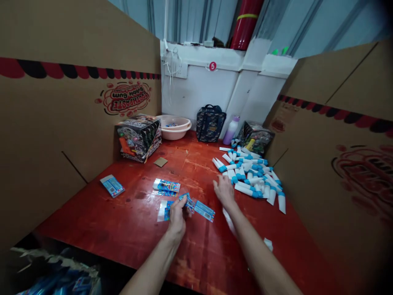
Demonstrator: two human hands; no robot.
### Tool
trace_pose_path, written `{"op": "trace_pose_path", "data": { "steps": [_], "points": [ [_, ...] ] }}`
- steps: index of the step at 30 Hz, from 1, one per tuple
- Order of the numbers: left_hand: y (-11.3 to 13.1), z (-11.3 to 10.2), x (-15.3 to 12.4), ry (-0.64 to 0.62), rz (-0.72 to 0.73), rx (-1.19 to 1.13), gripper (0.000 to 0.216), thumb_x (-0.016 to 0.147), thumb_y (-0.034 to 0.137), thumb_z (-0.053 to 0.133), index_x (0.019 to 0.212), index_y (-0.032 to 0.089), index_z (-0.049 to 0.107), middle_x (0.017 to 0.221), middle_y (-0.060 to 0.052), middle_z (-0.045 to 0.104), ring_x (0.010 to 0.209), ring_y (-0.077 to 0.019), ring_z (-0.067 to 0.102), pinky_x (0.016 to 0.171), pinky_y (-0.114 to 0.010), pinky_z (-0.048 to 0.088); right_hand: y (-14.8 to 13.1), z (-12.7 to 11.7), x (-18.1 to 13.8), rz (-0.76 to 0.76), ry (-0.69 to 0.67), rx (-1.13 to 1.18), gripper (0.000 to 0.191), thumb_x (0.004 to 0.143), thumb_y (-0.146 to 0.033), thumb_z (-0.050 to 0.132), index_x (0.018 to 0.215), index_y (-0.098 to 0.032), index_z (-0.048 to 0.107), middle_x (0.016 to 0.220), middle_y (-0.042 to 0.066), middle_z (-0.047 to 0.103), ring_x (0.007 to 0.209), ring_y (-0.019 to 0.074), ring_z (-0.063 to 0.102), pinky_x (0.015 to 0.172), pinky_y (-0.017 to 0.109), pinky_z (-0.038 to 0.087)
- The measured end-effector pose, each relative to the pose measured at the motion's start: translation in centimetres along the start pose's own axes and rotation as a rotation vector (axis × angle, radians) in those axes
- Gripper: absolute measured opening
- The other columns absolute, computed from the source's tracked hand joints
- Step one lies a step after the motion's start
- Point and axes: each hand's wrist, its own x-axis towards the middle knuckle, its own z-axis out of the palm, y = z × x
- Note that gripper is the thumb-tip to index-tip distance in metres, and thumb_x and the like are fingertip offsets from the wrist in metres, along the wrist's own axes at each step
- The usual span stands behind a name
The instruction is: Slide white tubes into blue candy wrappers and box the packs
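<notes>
My left hand [177, 214] is closed on a blue printed plastic wrapper [186, 200], pinched between thumb and fingers above the red table. Close beside it, another blue wrapper [204, 211] lies to the right, and one with a clear end [164, 210] lies to the left, partly behind the hand. A small stack of wrappers [166, 186] rests just beyond. My right hand [224, 189] is at the near left edge of a heap of white tubes with blue caps [250, 176]. Its fingers are bent downward and slightly apart, with no tube visibly in them.
Tall cardboard walls [61, 106] flank the red table [129, 221]. Along the back stand display boxes [139, 137], pink basins [175, 133], a dark bag [211, 123] and a purple bottle [231, 130]. A single wrapper [112, 186] lies at left; a box of blue packages [61, 282] sits below.
</notes>
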Motion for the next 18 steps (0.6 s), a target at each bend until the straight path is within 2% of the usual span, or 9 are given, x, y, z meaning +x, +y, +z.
{"op": "trace_pose_path", "data": {
  "steps": [3, 6, 9, 15, 17, 18],
  "points": [
    [0.1, -0.4, 0.2, 0.050, -0.010, -0.116, 0.025, 0.064, 0.036, 0.072, 0.063, 0.016, 0.057, 0.051, 0.004, 0.055, 0.043, -0.0089, 0.048, 0.042, -0.021, 0.037, 1.3, 0.7, 2.9, 0.089, -0.071, -0.235, 0.030, 0.086, -0.021, 0.046, 0.110, -0.009, 0.058, 0.114, 0.020, 0.053, 0.109, 0.0306, 0.049, 0.085, 0.038, 0.040],
    [0.2, -1.0, 0.0, 0.086, -0.033, -0.243, 0.027, 0.059, 0.032, 0.077, 0.073, 0.015, 0.060, 0.063, 0.002, 0.063, 0.053, -0.0100, 0.056, 0.050, -0.021, 0.044, 2.2, 1.5, 3.3, 0.105, -0.127, -0.227, 0.029, 0.085, -0.011, 0.042, 0.107, -0.006, 0.058, 0.112, 0.022, 0.053, 0.109, 0.0312, 0.051, 0.084, 0.039, 0.041],
    [0.4, -1.6, -0.5, 0.094, -0.117, -0.266, 0.032, 0.058, 0.033, 0.079, 0.077, 0.017, 0.058, 0.062, 0.002, 0.063, 0.049, -0.0119, 0.056, 0.047, -0.024, 0.044, 2.3, 1.5, 2.3, 0.098, -0.180, -0.182, 0.031, 0.082, -0.007, 0.043, 0.109, -0.007, 0.058, 0.111, 0.021, 0.055, 0.107, 0.0303, 0.053, 0.085, 0.039, 0.040],
    [0.8, -2.3, -2.6, 0.048, -0.142, -0.226, 0.033, 0.058, 0.031, 0.078, 0.078, 0.017, 0.055, 0.057, 0.004, 0.062, 0.043, -0.0123, 0.055, 0.044, -0.025, 0.044, 0.8, -0.3, -1.7, 0.029, -0.274, 0.053, 0.033, 0.076, -0.010, 0.047, 0.107, -0.014, 0.060, 0.102, 0.012, 0.061, 0.093, 0.0235, 0.059, 0.079, 0.033, 0.043],
    [0.9, -2.5, -3.5, 0.058, -0.142, -0.234, 0.033, 0.059, 0.033, 0.078, 0.077, 0.017, 0.055, 0.057, 0.003, 0.062, 0.042, -0.0123, 0.055, 0.043, -0.025, 0.044, -0.1, -1.3, -3.9, 0.010, -0.262, 0.252, 0.033, 0.076, -0.015, 0.048, 0.107, -0.016, 0.058, 0.099, 0.008, 0.063, 0.088, 0.0207, 0.060, 0.075, 0.029, 0.045],
    [1.0, -2.7, -4.0, 0.063, -0.147, -0.240, 0.033, 0.059, 0.034, 0.078, 0.076, 0.017, 0.055, 0.056, 0.003, 0.062, 0.042, -0.0126, 0.055, 0.043, -0.025, 0.044, -0.7, -1.9, -5.3, 0.008, -0.234, 0.438, 0.032, 0.075, -0.018, 0.050, 0.106, -0.017, 0.057, 0.097, 0.006, 0.064, 0.085, 0.0200, 0.060, 0.072, 0.029, 0.046]
  ]
}}
